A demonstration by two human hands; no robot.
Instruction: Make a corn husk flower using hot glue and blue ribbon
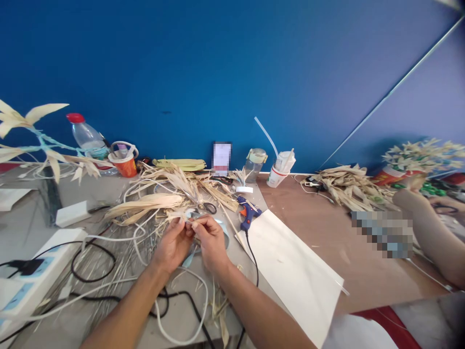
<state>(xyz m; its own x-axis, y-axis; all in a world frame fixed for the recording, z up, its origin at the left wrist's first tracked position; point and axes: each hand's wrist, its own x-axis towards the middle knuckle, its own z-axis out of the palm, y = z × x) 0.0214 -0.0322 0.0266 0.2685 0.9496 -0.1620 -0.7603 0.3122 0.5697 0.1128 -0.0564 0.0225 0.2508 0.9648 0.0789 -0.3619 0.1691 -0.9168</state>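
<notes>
I see the left hand point(170, 245) and right hand point(211, 241) pinching a pale, half-hidden scrap point(178, 214); hot-glue gun point(247, 214) at three o'clock, white cable point(207, 295) looping at six.

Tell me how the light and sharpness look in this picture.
Head view: soft shadow streaks cross the white board; head view: the blue wall shifts toward purple at the right; head view: blocky mosaic covers the upright screen; head view: detail between the left hand and right hand is too small to make out.
</notes>
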